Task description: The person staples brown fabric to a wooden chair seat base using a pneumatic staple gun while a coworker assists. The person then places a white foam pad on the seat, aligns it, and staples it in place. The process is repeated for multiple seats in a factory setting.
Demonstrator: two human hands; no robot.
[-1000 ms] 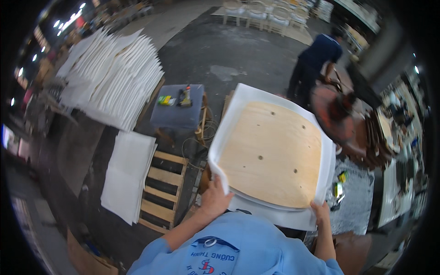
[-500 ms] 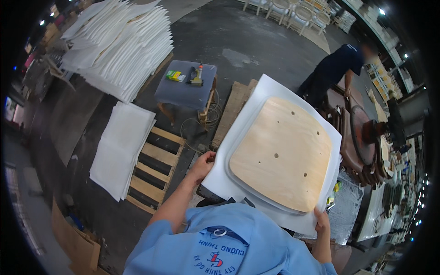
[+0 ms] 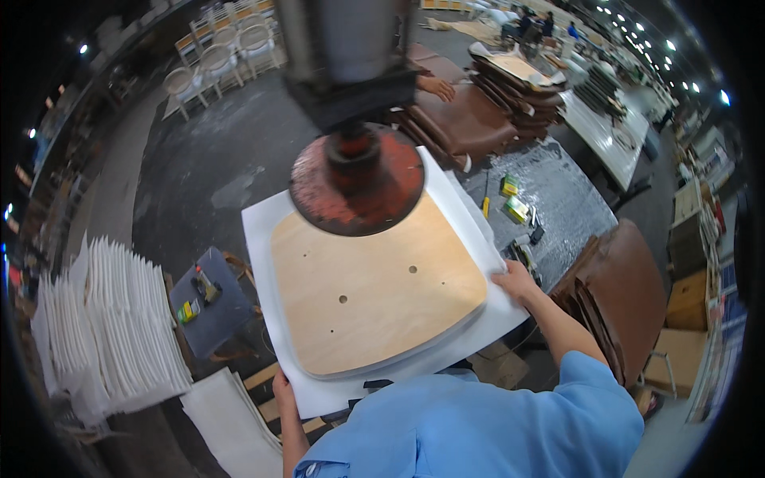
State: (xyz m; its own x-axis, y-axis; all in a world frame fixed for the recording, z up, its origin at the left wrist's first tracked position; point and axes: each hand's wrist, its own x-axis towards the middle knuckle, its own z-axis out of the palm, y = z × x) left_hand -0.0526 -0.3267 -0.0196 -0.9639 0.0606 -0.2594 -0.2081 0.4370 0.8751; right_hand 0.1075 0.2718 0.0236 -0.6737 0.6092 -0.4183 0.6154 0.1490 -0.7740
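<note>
A pale plywood seat panel (image 3: 374, 303) with several drilled holes lies on a white sheet (image 3: 508, 312). Under the panel's near edge shows a light layer, perhaps a foam pad. At the sheet's near left corner my left hand (image 3: 284, 394) is closed on the edge, its fingers partly hidden underneath. My right hand (image 3: 516, 283) grips the right edge, thumb on top. A round, worn red press disc (image 3: 357, 195) hangs over the panel's far part and hides it. Whether disc and panel touch, I cannot tell.
To the right stands a plastic-covered table (image 3: 570, 195) with small boxes and tools. Brown upholstered seats (image 3: 625, 295) are stacked nearby, and more (image 3: 466, 119) lie beyond, where another person's hand (image 3: 436, 88) rests. At left are a stool (image 3: 211, 307) and white sheet stacks (image 3: 119, 327).
My view has swung to the right. The sheet and panel have moved with my hands to beneath the red disc, which earlier stood off to the right. Both hands keep their hold.
</note>
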